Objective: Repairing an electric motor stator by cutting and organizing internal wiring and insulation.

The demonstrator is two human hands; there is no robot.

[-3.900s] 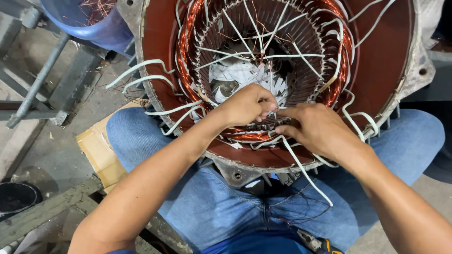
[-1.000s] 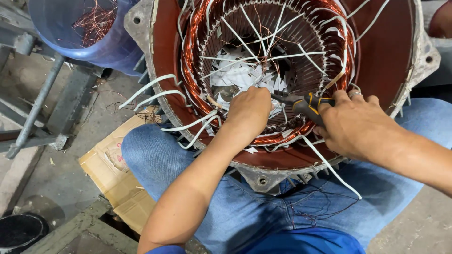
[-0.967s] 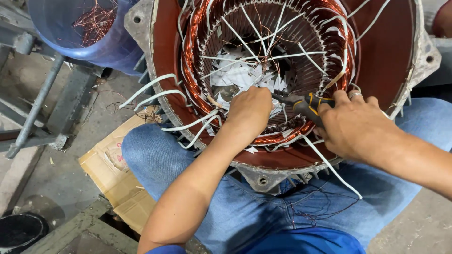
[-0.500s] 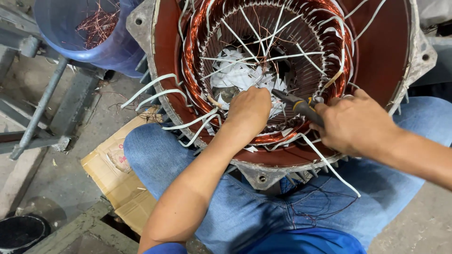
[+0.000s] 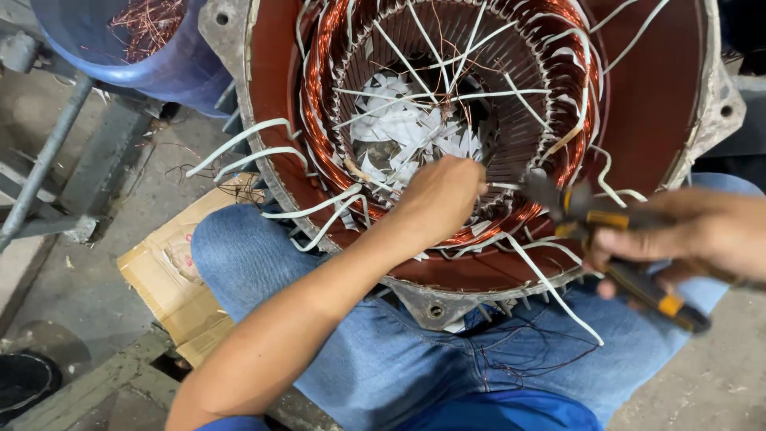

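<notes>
Concrete floor, cardboard. Motor stator rests across lap, centre. Left hand curled, pinching copper winding at near rim. Right hand, blurred, closed around yellow-handled pliers.

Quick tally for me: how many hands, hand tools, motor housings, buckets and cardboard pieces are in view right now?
Bare hands: 2, the left hand on the copper winding, the right hand gripping the tool
Yellow-and-black-handled pliers: 1
Round red-brown motor stator housing with copper coils: 1
Blue plastic bucket of copper wire scraps: 1
Flattened brown cardboard piece: 1
Total: 6
</notes>
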